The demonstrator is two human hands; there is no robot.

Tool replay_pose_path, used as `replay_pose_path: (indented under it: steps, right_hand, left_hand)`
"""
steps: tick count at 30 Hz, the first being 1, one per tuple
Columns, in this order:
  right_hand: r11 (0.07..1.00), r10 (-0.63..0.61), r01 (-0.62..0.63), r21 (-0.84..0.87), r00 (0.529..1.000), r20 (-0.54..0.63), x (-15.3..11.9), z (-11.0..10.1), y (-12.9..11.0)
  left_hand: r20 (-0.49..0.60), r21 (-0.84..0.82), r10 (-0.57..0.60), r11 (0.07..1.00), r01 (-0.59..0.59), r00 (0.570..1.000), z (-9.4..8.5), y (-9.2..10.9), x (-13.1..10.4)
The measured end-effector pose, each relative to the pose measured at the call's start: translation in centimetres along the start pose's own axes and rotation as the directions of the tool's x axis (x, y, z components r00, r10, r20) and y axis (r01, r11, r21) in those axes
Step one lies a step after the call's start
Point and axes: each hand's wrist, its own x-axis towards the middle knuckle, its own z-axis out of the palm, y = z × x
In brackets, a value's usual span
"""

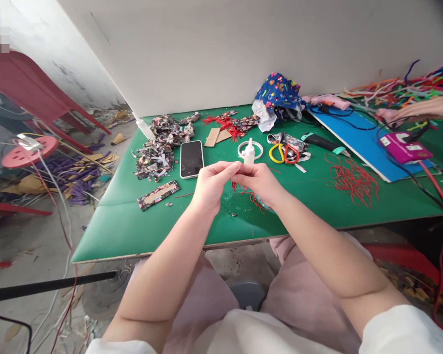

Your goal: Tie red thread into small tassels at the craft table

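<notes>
My left hand (210, 184) and my right hand (259, 181) meet fingertip to fingertip above the green tabletop, both closed in a pinch. A small tuft of red threads (234, 187) shows just under the joined fingertips; the rest of what they pinch is hidden by the fingers. Right behind the hands stands a white squeeze bottle (249, 153), beside a white ring (260, 150). More red thread (260, 204) lies below my right hand. Left of my left hand are a phone (192, 160) and a flower-patterned fabric strip (158, 195) with a tan middle.
Scissors (282, 154), a utility knife (327, 144) and a red thread pile (354, 182) lie rightward. Fabric scraps (157, 147) are heaped left, cardboard pieces (217, 136) behind. A blue board (358, 140) bears a magenta power box (406, 146); another person's hand (424, 108) is near.
</notes>
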Motion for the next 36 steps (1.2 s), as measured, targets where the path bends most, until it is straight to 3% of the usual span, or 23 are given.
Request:
replay_pose_path:
  steps: [4,8,13,18,22,28,33,36]
  right_hand:
    - [0.998,0.042,-0.042,-0.047,0.999,0.005,-0.1,0.2,-0.1]
    - [0.989,-0.015,0.022,-0.144,0.999,0.050,-0.2,0.5,-0.8]
    - [0.950,-0.147,0.150,-0.273,0.989,0.031,-0.3,0.6,-1.0]
    - [0.959,-0.097,0.116,-0.259,0.992,0.085,-0.5,0.7,-0.9]
    - [0.957,-0.093,0.121,-0.264,0.989,0.117,-0.7,1.1,-0.6]
    - [0.830,-0.163,0.220,-0.513,0.974,0.155,-1.1,1.5,-0.5]
    - [0.826,-0.073,0.171,-0.537,0.978,0.198,-0.6,0.8,-0.1]
    - [0.857,-0.054,0.122,-0.500,0.987,0.149,-0.2,0.0,0.1]
  left_hand:
    - [-0.024,-0.076,-0.040,0.996,0.038,0.999,-0.5,0.9,0.0]
    - [-0.052,-0.160,-0.040,0.987,0.031,0.998,-1.3,1.9,0.2]
    - [0.036,-0.177,-0.055,0.982,0.060,0.998,-1.8,2.2,0.1]
    - [0.118,-0.096,-0.021,0.995,0.033,0.993,-2.2,2.2,0.2]
    - [0.062,-0.035,0.036,0.999,-0.034,0.997,-2.1,1.6,0.3]
    - [-0.093,0.068,0.181,0.982,-0.175,0.979,-1.3,0.4,0.3]
    - [-0.066,0.019,0.187,0.982,-0.186,0.980,-1.6,0.4,0.7]
    - [-0.048,0.010,0.208,0.978,-0.208,0.977,-1.9,0.6,0.9]
